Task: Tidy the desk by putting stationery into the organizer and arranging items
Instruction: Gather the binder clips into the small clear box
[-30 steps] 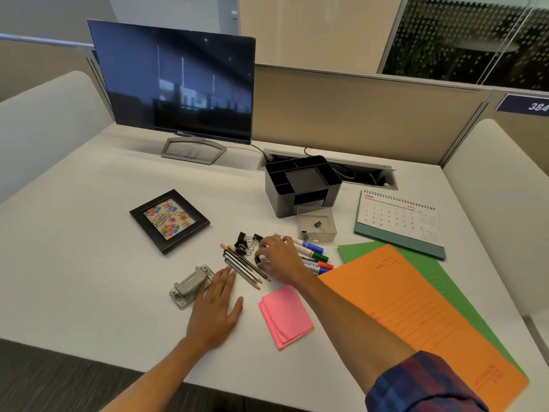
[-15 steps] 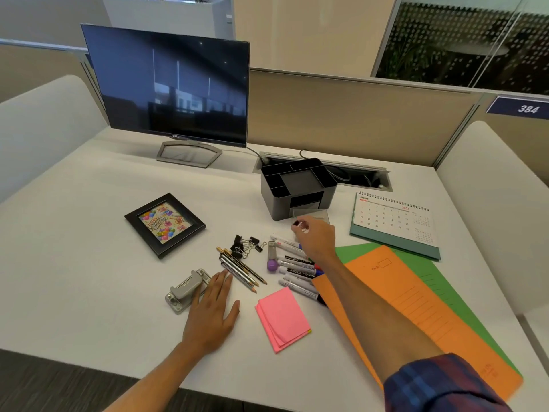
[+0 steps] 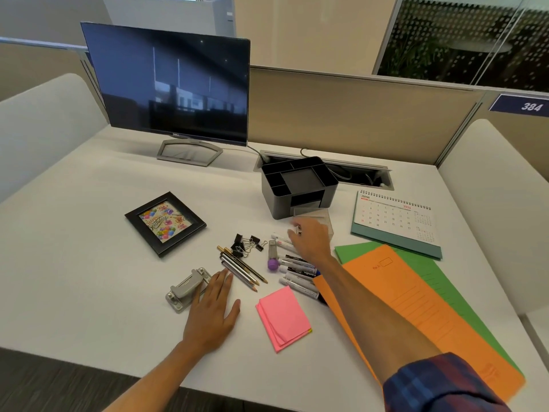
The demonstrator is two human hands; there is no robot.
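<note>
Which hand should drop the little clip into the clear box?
The right hand. It already seems to pinch a small clip and hovers beside the clear box. The left hand lies flat, farther away by the hole punch.

I get even, soft office light from overhead, with only faint shadows under the left hand [image 3: 212, 310]. The dark monitor [image 3: 175, 84] mirrors pale window shapes. Wide-angle bending curves the desk [image 3: 74, 248] edges (strongest at the corners). The right hand [image 3: 310, 240] is motion-blurred at its fingers.
</note>
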